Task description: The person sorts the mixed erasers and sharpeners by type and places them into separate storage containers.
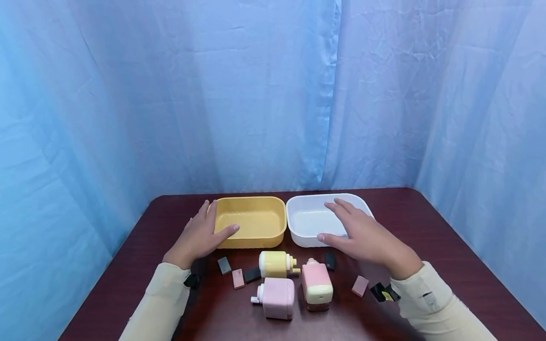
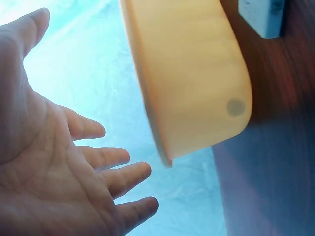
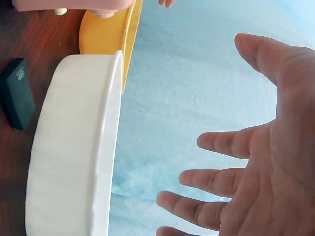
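My left hand (image 1: 199, 237) hovers at the left side of a yellow plastic tub (image 1: 251, 243), fingers spread and nothing held. Over the front right of a white tub (image 1: 307, 240) hangs my right hand (image 1: 367, 237), also with spread fingers and an empty palm. In the wrist views, both hands show a gap from the tubs. Between the forearms lie three crank pencil sharpeners: a yellow one (image 1: 275, 264), a pale pink one (image 1: 278, 298) and a pink-and-cream one (image 1: 317, 284).
Left of the sharpeners lie a grey eraser (image 1: 224, 265), a pink eraser (image 1: 238, 279) and a black eraser (image 1: 252, 274). To the right are another black eraser (image 1: 330, 260) and a pink eraser (image 1: 360, 286). Blue curtains (image 1: 264, 94) surround the dark red table (image 1: 452, 246).
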Demonstrator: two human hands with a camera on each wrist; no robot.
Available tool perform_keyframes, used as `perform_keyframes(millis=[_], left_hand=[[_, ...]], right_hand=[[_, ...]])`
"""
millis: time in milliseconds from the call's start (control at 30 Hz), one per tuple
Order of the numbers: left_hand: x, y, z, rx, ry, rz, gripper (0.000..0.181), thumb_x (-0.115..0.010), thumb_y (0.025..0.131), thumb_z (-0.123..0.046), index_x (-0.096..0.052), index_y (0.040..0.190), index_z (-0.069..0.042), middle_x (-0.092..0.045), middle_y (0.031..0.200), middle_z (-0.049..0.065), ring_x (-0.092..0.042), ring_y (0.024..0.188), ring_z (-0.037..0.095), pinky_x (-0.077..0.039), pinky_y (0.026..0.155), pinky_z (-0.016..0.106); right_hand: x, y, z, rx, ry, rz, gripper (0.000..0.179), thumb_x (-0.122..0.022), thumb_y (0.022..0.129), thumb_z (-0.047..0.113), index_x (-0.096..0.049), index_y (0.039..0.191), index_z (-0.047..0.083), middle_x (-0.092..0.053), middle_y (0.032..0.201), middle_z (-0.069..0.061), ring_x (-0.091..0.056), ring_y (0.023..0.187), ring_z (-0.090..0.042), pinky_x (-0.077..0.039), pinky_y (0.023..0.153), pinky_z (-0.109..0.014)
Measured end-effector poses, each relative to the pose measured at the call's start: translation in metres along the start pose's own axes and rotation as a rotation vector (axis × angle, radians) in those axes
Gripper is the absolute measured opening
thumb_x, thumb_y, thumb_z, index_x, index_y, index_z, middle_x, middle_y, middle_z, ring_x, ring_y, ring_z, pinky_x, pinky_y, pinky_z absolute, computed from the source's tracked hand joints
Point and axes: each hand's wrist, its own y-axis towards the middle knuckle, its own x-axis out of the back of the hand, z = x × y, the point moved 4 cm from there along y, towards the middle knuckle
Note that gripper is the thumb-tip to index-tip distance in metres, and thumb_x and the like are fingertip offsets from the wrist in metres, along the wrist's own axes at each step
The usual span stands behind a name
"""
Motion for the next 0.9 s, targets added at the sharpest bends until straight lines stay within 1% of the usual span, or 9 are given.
perform_keyframes(millis=[100,200,267,333,433,533,700,900], left_hand=[[-0.005,0.002,0.003,0.002,-0.015,0.003,0.117,-0.047,0.09,-0.084,-0.008,0.166,-0.003,-0.008,0.171,0.026,-0.02,0.154,0.052,-0.016,0.121,0.071],[-0.009,0.003,0.006,0.003,-0.027,0.0,0.118,-0.048,0.089,-0.084,-0.007,0.166,-0.004,-0.007,0.171,0.026,-0.02,0.154,0.053,-0.016,0.121,0.071],[-0.011,0.004,0.007,0.002,-0.029,-0.007,0.119,-0.048,0.089,-0.085,-0.007,0.166,-0.005,-0.008,0.171,0.027,-0.021,0.153,0.053,-0.016,0.121,0.071],[-0.012,0.006,0.008,0.004,-0.03,-0.011,0.12,-0.048,0.088,-0.085,-0.007,0.166,-0.004,-0.008,0.171,0.027,-0.021,0.153,0.053,-0.017,0.121,0.071],[-0.014,0.007,0.01,0.012,-0.034,-0.014,0.121,-0.049,0.088,-0.085,-0.007,0.166,-0.004,-0.007,0.171,0.027,-0.021,0.153,0.054,-0.019,0.12,0.071],[-0.015,0.007,0.011,0.022,-0.039,-0.017,0.121,-0.052,0.087,-0.084,-0.007,0.166,-0.004,-0.007,0.171,0.027,-0.02,0.153,0.053,-0.02,0.12,0.071],[-0.018,0.008,0.013,0.028,-0.033,-0.018,0.123,-0.053,0.086,-0.084,-0.007,0.166,-0.002,-0.007,0.17,0.028,-0.019,0.153,0.053,-0.021,0.12,0.071],[-0.022,0.008,0.017,0.046,-0.038,0.003,0.126,-0.054,0.085,-0.085,-0.005,0.166,-0.002,-0.004,0.171,0.028,-0.017,0.154,0.054,-0.021,0.12,0.07]], right_hand=[[-0.004,-0.003,0.001,0.024,0.012,-0.007,0.095,-0.054,0.091,0.079,-0.038,0.16,0.016,-0.035,0.165,-0.016,-0.04,0.148,-0.041,-0.038,0.114,-0.064],[-0.007,-0.006,0.005,0.07,0.028,-0.019,0.09,-0.057,0.092,0.076,-0.043,0.157,0.015,-0.044,0.159,-0.014,-0.046,0.145,-0.036,-0.041,0.113,-0.059],[-0.008,-0.009,0.008,0.1,0.038,-0.023,0.087,-0.059,0.092,0.074,-0.046,0.155,0.016,-0.049,0.155,-0.01,-0.049,0.143,-0.031,-0.044,0.112,-0.056],[-0.01,-0.012,0.011,0.112,0.043,-0.013,0.085,-0.06,0.09,0.075,-0.048,0.153,0.019,-0.053,0.152,-0.005,-0.052,0.141,-0.026,-0.046,0.11,-0.052],[-0.012,-0.015,0.015,0.114,0.042,0.01,0.083,-0.061,0.089,0.077,-0.051,0.151,0.023,-0.055,0.149,0.002,-0.054,0.139,-0.02,-0.048,0.109,-0.048],[-0.016,-0.017,0.018,0.115,0.039,0.038,0.082,-0.061,0.087,0.078,-0.053,0.149,0.025,-0.056,0.146,0.007,-0.055,0.136,-0.014,-0.048,0.109,-0.045],[-0.023,-0.02,0.021,0.141,0.022,0.081,0.084,-0.058,0.087,0.08,-0.055,0.148,0.022,-0.058,0.143,0.01,-0.057,0.131,-0.01,-0.049,0.108,-0.043],[-0.03,-0.023,0.02,0.182,0.022,0.134,0.082,-0.057,0.088,0.08,-0.056,0.146,0.022,-0.06,0.142,0.01,-0.056,0.132,-0.01,-0.049,0.109,-0.043]])
